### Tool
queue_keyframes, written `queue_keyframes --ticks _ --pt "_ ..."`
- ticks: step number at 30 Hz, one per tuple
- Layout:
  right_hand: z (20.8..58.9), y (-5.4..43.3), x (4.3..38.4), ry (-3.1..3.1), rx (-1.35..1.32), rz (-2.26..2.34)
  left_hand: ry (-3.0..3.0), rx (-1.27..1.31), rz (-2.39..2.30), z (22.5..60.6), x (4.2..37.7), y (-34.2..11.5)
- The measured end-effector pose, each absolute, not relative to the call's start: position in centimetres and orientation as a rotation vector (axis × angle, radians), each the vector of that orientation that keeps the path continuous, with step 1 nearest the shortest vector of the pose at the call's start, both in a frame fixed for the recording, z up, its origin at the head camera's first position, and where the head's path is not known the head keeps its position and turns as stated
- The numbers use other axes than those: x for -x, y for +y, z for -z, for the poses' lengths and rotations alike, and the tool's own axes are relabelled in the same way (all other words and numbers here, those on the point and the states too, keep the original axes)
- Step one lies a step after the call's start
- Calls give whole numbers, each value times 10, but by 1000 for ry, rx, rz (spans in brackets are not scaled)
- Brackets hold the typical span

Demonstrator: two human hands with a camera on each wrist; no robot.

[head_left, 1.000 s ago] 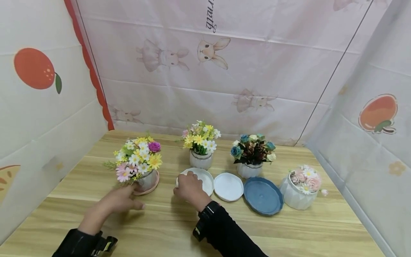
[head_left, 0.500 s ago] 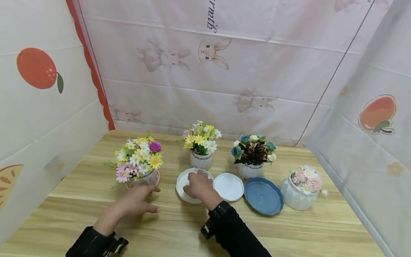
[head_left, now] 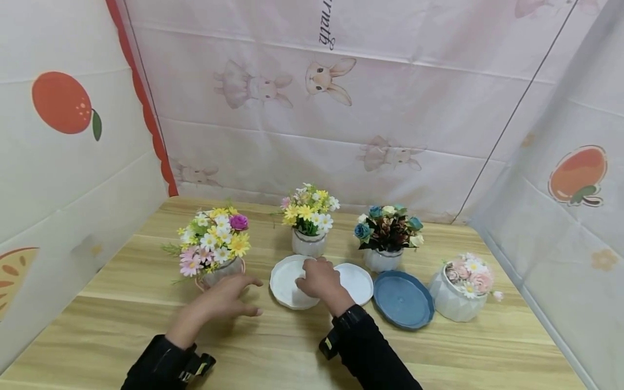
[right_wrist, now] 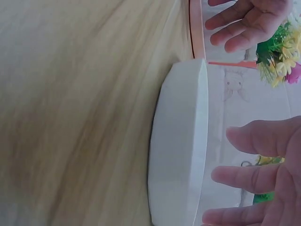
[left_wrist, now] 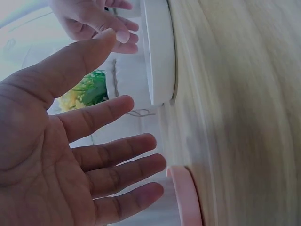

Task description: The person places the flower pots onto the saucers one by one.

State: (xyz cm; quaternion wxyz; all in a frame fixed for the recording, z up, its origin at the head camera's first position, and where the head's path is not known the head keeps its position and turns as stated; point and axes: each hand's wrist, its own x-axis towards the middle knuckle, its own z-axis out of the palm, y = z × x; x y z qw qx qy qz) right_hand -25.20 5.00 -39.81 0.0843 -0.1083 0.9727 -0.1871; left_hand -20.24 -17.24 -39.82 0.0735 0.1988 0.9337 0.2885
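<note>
Straight ahead at twelve o'clock I see a creased, pale pink hanging point(head_left: 273, 130) printed with rabbits point(head_left: 319, 80) and sideways dark lettering point(head_left: 325, 24). A red scalloped border point(head_left: 141, 100) runs down around ten. The whitish wall covering at nine point(head_left: 117, 200) bears a red-orange fruit point(head_left: 62, 103); its counterpart at three point(head_left: 526, 216), another fruit point(head_left: 578, 172). Wood-grain tabletop point(head_left: 273, 352) stretches toward six, under soft light.

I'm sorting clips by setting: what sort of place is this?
Probably a staged tabletop set rather than a lived-in room: a rabbit-print sheet hangs behind, a fruit-print sheet closes the left side, and potted flowers stand on a wood-grain table.
</note>
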Motion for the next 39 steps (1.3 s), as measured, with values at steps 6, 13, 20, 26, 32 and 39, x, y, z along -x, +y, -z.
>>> queue_keyframes --ticks 6,13,20,26,32,39 --pt "398 59 256 2903 288 552 2855 -627 -853 402 211 -163" --pt "397 70 261 2893 266 571 2827 -642 -887 403 219 -151" --pt "397 77 264 2896 249 567 2892 -619 -806 408 224 -143" --pt "396 82 266 2896 190 562 2945 -644 -721 407 222 -135" --pt "398 85 268 2884 164 579 2940 -637 -708 406 222 -130" --pt "401 86 274 2858 182 726 2939 -579 -753 407 227 -127"
